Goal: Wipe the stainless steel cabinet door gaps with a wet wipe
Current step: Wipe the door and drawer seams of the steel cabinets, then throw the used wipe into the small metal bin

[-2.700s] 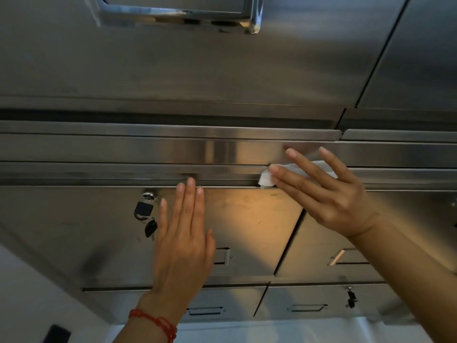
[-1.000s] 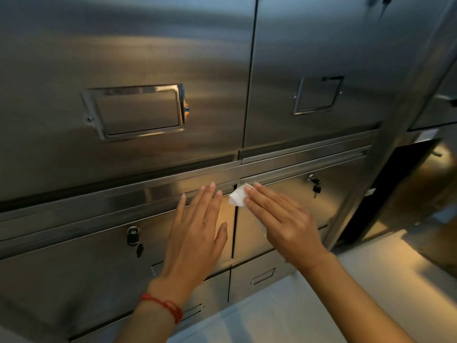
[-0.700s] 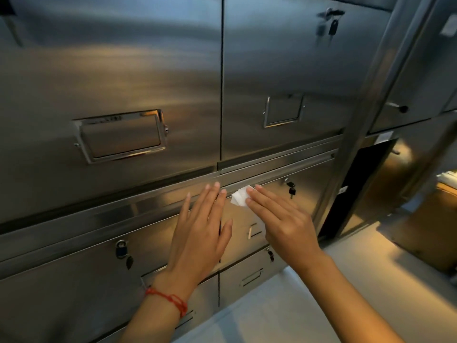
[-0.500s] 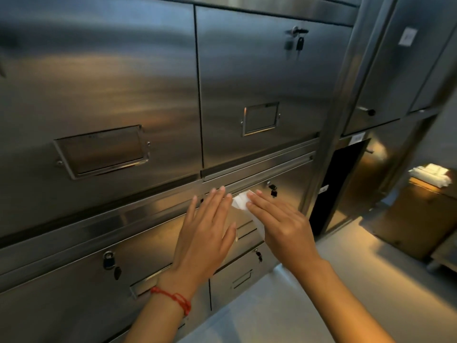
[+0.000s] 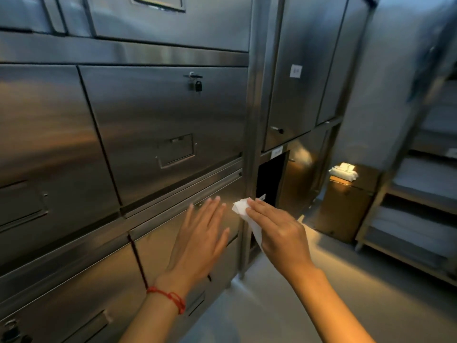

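A wall of stainless steel cabinet doors point(image 5: 160, 115) fills the left of the head view. A horizontal gap point(image 5: 183, 191) runs between an upper door and the drawer fronts below it. My right hand point(image 5: 279, 233) presses a white wet wipe point(image 5: 241, 206) with straight fingers at the right end of that gap, beside the vertical steel post point(image 5: 249, 144). Part of the wipe trails down under the palm. My left hand point(image 5: 200, 238), with a red cord on the wrist, rests flat on the drawer front just left of the wipe.
A padlock point(image 5: 197, 85) hangs on the upper door. Right of the post is a dark open compartment point(image 5: 270, 179). Farther right stands a brown box point(image 5: 346, 206) topped with folded white cloths point(image 5: 343, 170), then open shelving point(image 5: 420, 194). Grey floor point(image 5: 247, 305) lies below.
My right hand has slid the wipe rightward along the horizontal gap to the post. My left hand followed, flat on the steel. The view has swung to the right.
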